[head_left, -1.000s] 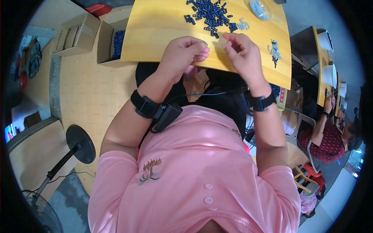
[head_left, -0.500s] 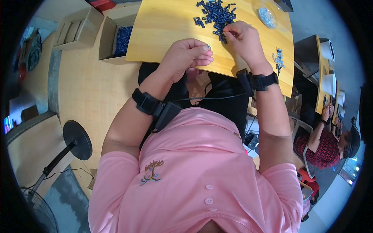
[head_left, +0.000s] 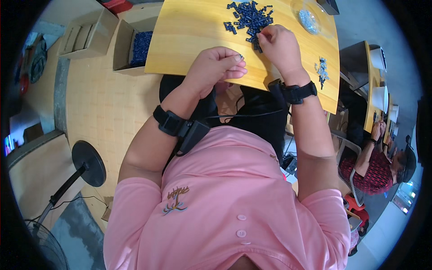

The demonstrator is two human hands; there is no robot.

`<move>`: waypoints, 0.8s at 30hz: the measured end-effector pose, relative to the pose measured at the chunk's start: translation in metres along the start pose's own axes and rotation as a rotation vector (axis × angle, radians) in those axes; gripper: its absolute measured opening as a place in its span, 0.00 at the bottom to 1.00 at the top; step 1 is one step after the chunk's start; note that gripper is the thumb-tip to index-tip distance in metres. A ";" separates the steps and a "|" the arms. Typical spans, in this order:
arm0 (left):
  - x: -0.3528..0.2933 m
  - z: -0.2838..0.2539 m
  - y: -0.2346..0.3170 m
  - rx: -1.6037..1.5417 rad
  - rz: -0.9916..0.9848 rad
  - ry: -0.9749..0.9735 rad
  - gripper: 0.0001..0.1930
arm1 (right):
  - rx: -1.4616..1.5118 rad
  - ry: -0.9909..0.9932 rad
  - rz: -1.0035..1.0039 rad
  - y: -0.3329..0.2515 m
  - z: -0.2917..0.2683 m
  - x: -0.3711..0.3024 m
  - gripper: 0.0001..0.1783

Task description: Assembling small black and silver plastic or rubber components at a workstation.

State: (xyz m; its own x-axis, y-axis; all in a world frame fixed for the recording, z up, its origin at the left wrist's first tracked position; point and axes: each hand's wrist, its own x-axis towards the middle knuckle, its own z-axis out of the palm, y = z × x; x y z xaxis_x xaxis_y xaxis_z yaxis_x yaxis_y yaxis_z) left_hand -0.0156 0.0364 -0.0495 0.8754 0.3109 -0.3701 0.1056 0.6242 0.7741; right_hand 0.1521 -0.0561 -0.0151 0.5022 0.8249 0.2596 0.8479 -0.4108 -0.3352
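Note:
On the yellow wooden table (head_left: 189, 31) lies a heap of small dark blue plastic parts (head_left: 249, 17). My left hand (head_left: 213, 69) is closed above the near table edge, thumb and forefinger pinched on a small dark part (head_left: 241, 57), mostly hidden by the fingertips. At the near right side of the heap is my right hand (head_left: 282, 48), its thumb and forefinger pressed together by the parts there. Whatever sits between those fingertips is too small to make out.
A clear round dish (head_left: 318, 28) of small pale pieces stands at the far right of the table. Nearer lies a small pile of clear pieces (head_left: 321, 69). Left of the table, a cardboard box (head_left: 122, 47) holds blue parts. Another person (head_left: 371, 168) sits to the right.
My right hand has shifted slightly, its thumb and forefinger drawing together beside the heap. My left hand has hardly moved and keeps its pinch.

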 end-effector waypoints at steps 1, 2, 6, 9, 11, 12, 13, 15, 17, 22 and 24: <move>0.000 0.000 0.000 0.001 0.003 -0.002 0.11 | -0.044 -0.015 0.060 -0.002 0.001 0.000 0.10; -0.001 0.001 0.000 0.003 0.007 -0.003 0.11 | -0.042 -0.016 0.057 -0.004 0.002 0.001 0.10; 0.000 0.001 -0.001 -0.012 0.015 -0.003 0.11 | -0.095 -0.028 0.094 -0.006 0.009 0.003 0.10; -0.001 0.002 0.000 -0.001 0.028 -0.001 0.13 | -0.116 -0.001 0.050 -0.003 0.012 0.005 0.10; -0.003 0.004 0.001 0.011 0.020 -0.021 0.14 | -0.129 0.004 0.021 -0.002 0.012 0.005 0.10; -0.003 0.004 0.002 -0.001 0.011 -0.030 0.14 | -0.147 -0.004 0.068 -0.002 0.011 0.005 0.10; -0.003 0.004 0.002 -0.001 0.017 -0.017 0.14 | -0.167 -0.013 0.117 -0.002 0.009 0.004 0.10; -0.003 0.003 0.000 0.011 0.028 -0.027 0.14 | -0.159 -0.013 0.120 -0.005 0.010 0.005 0.10; -0.003 0.002 -0.001 0.013 0.032 -0.021 0.14 | -0.168 -0.034 0.152 -0.005 0.010 0.005 0.09; -0.001 0.005 -0.001 0.018 0.017 -0.048 0.14 | -0.139 -0.029 0.119 0.002 0.010 0.003 0.09; -0.002 0.004 -0.001 0.020 0.014 -0.013 0.13 | -0.113 -0.006 0.075 0.004 0.011 0.003 0.09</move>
State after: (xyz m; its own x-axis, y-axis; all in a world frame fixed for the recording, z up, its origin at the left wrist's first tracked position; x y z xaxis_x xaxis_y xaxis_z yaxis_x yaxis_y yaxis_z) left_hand -0.0156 0.0321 -0.0478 0.8831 0.3100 -0.3521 0.1023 0.6053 0.7894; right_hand 0.1549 -0.0515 -0.0254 0.5645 0.7922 0.2321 0.8217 -0.5124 -0.2495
